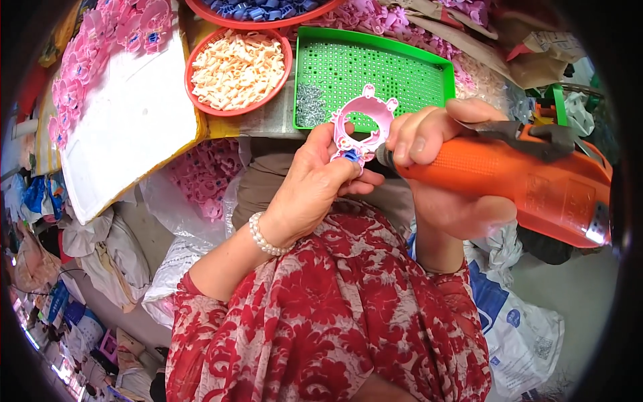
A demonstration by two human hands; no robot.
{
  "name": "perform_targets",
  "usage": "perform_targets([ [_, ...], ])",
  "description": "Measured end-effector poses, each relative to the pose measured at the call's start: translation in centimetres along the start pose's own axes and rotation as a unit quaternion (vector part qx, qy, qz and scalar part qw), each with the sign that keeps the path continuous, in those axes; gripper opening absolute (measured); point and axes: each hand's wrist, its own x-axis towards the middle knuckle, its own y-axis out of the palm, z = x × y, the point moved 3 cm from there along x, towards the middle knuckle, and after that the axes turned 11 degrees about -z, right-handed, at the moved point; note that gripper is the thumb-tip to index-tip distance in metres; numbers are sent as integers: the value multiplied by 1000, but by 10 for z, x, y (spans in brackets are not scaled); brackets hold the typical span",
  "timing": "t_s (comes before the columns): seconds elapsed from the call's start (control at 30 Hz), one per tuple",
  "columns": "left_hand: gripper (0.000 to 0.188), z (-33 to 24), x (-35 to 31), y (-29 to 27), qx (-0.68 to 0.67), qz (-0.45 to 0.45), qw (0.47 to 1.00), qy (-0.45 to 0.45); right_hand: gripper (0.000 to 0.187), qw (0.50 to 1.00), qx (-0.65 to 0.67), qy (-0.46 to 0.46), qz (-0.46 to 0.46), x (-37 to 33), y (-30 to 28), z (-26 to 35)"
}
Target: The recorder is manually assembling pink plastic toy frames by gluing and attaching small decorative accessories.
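A pink ring-shaped plastic part (370,107) with small screw lugs is pinched in my left hand (311,173), in front of my lap. A small blue plastic piece (350,155) sits at the part's lower end, beside my thumb. My right hand (435,161) is wrapped round an orange electric screwdriver (495,175), held sideways. The screwdriver's tip end meets the lower right side of the pink part; the bit itself is hidden. Just beyond the part lies a green perforated tray (385,70) with a heap of small silver screws (310,106) in its near left corner.
A red basket (289,60) of cream plastic pieces stands left of the tray, with a red bowl (268,23) of blue pieces behind it. Pink parts (74,84) line a white board (134,100) at left. A plastic bag (201,177) of pink parts hangs below.
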Motion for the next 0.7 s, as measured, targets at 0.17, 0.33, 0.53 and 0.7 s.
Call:
perform_targets([
  [0.17,39,4,-2,-1,8,-7,1000,11,89,993,-74,33,-82,-5,3,-1],
  [0.33,36,6,-5,3,12,-28,999,31,89,992,-82,43,-86,-5,2,-4],
  [0.53,38,13,-2,3,4,-36,997,62,82,997,-65,-16,-33,-5,0,-14],
  [0.7,42,11,1,2,27,-24,998,46,79,995,-81,15,-63,-2,-5,-9],
])
